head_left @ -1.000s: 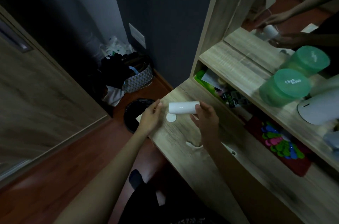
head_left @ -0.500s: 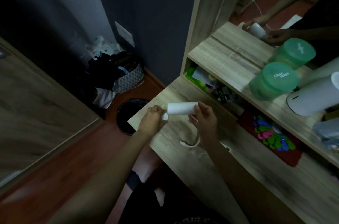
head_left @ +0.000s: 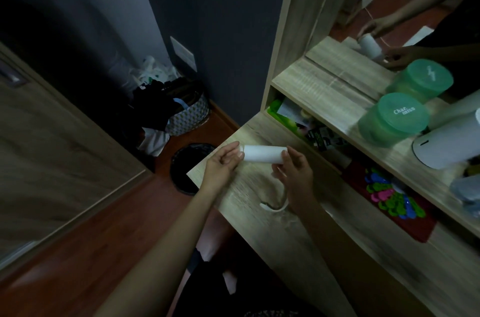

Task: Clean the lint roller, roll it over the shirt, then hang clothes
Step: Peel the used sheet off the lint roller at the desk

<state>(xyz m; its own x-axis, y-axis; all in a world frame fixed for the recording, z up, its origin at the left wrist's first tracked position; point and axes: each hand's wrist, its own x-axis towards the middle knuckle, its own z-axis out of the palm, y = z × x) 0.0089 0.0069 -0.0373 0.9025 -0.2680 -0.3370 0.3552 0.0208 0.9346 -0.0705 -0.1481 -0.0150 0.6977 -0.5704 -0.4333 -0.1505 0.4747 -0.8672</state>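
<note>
Hands hold white lint roller [head_left: 262,153] level above worktop [head_left: 249,187]; right hand [head_left: 296,176] grips one end; left hand [head_left: 222,163] fingertips pinch the other.

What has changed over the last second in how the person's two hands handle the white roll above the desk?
The left hand has closed in from an open palm beside the lint roller to touch its left end; the small white disc seen on the desk earlier no longer shows. The right hand keeps holding the right end, above the desk. The bin on the floor is unchanged.
</note>
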